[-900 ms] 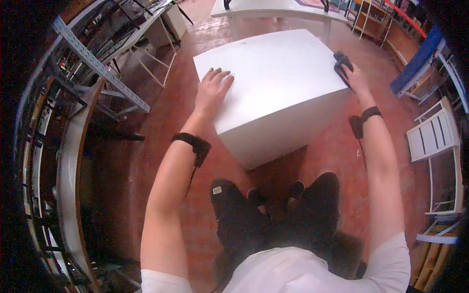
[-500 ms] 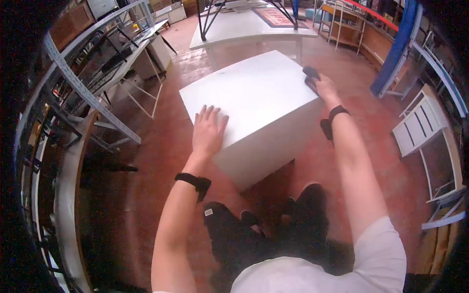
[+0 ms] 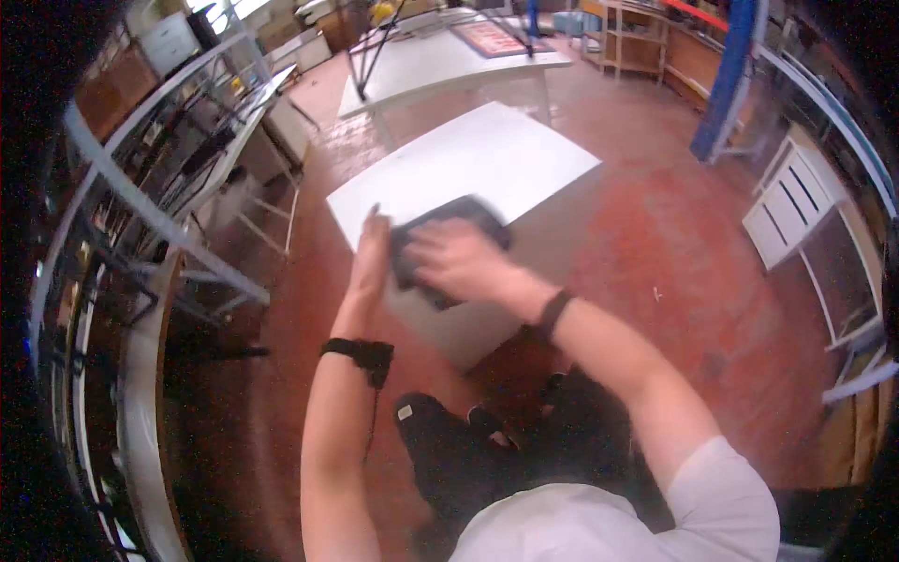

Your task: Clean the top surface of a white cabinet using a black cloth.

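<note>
A white box-like cabinet stands in front of me, its flat top tilted to my view. On the near left part of that top, my right hand presses on a dark grey cloth, blurred by motion. The cloth spreads beyond my fingers and hangs a little over the near edge. My left hand is upright at the near left corner, fingers stretched, right beside the cloth. Whether it touches the cloth or the cabinet I cannot tell.
Beyond the cabinet stands a white table with a red patterned mat. Metal shelving lines the left. On the right are a blue post and a small white slatted unit. The floor is red.
My right hand has brought the dark cloth from the cabinet's right edge across to the near left. My left hand has turned from lying flat on the top to upright.
</note>
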`<control>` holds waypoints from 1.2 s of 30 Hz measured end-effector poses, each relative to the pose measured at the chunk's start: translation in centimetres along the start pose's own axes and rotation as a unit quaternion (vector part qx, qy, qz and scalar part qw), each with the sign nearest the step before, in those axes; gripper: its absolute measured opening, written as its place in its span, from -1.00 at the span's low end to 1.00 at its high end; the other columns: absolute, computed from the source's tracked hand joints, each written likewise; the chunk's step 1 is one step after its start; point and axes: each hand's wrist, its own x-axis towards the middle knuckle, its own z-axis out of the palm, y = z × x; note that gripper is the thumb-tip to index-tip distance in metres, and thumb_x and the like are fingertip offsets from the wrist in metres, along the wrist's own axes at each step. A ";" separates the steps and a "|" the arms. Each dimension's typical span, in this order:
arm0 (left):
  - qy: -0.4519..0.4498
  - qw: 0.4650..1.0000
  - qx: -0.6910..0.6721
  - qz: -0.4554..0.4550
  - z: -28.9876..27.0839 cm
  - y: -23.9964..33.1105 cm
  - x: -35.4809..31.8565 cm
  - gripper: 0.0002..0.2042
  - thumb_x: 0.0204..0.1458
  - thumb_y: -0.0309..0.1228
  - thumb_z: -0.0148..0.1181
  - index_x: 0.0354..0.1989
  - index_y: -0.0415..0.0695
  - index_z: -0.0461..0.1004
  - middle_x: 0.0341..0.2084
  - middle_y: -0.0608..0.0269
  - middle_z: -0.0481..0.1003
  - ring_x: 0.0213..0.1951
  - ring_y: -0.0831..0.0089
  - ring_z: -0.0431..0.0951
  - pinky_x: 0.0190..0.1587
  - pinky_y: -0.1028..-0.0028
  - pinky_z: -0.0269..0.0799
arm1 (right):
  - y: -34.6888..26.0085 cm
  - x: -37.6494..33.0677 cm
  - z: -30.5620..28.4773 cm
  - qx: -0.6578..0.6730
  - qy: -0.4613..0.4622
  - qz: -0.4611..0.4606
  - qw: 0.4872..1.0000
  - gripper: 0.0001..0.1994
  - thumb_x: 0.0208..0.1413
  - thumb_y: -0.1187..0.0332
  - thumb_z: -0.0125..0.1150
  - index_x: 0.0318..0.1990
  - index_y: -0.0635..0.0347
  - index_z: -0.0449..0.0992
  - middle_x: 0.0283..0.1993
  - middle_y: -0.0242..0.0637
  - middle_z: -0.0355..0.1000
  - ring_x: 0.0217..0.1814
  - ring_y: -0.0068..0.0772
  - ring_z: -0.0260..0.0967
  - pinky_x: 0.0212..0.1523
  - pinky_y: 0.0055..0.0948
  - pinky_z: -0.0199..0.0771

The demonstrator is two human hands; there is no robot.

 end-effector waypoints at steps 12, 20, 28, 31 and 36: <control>0.038 0.997 0.062 -0.007 2.0 2.2 -2.2 -0.25 0.37 0.15 -0.12 0.54 -0.16 0.10 0.47 -0.05 0.20 0.49 0.10 0.17 0.50 0.23 0.01 | 15.9 -11.6 -0.4 -0.128 0.034 0.282 0.950 -0.69 0.24 0.13 0.21 0.01 0.03 0.65 0.19 -0.08 0.52 0.27 0.07 0.43 0.26 0.05 0.42; 0.022 0.985 0.150 0.081 1.3 3.9 -3.5 -0.38 0.38 0.04 -0.07 0.39 -0.20 0.35 0.35 -0.08 0.38 0.41 0.06 0.32 0.45 0.23 0.14 | 14.8 -11.9 3.1 -0.106 0.106 0.399 0.905 -0.43 0.33 -0.09 0.04 0.23 0.22 0.48 0.41 0.04 0.34 0.53 0.12 0.17 0.55 0.18 -0.04; 0.053 0.978 0.188 0.074 1.3 3.7 -3.5 -0.40 0.39 0.06 -0.11 0.38 -0.16 0.36 0.31 -0.09 0.40 0.36 0.05 0.36 0.40 0.20 0.21 | -0.5 -0.3 1.6 0.047 0.073 0.226 0.970 -0.51 0.27 0.04 0.18 0.20 0.19 0.55 0.37 0.00 0.42 0.46 0.07 0.28 0.47 0.03 0.13; 0.055 0.969 0.227 0.076 1.4 3.6 -3.4 -0.39 0.38 0.06 -0.07 0.39 -0.16 0.33 0.31 -0.09 0.39 0.37 0.03 0.33 0.41 0.16 0.21 | 2.2 0.8 2.4 0.040 0.015 0.192 0.981 -0.49 0.33 0.03 0.10 0.24 0.19 0.53 0.42 -0.03 0.36 0.49 0.08 0.26 0.50 0.03 0.12; 0.047 0.943 0.318 0.087 1.4 3.5 -4.1 -0.39 0.35 0.01 0.04 0.39 -0.20 0.31 0.36 -0.10 0.34 0.43 0.01 0.26 0.46 0.15 0.16 | 11.4 0.0 -0.8 -0.012 -0.220 0.309 0.925 -0.36 0.39 -0.10 -0.11 0.42 0.16 0.34 0.55 -0.04 0.18 0.60 0.03 0.07 0.56 -0.04 0.03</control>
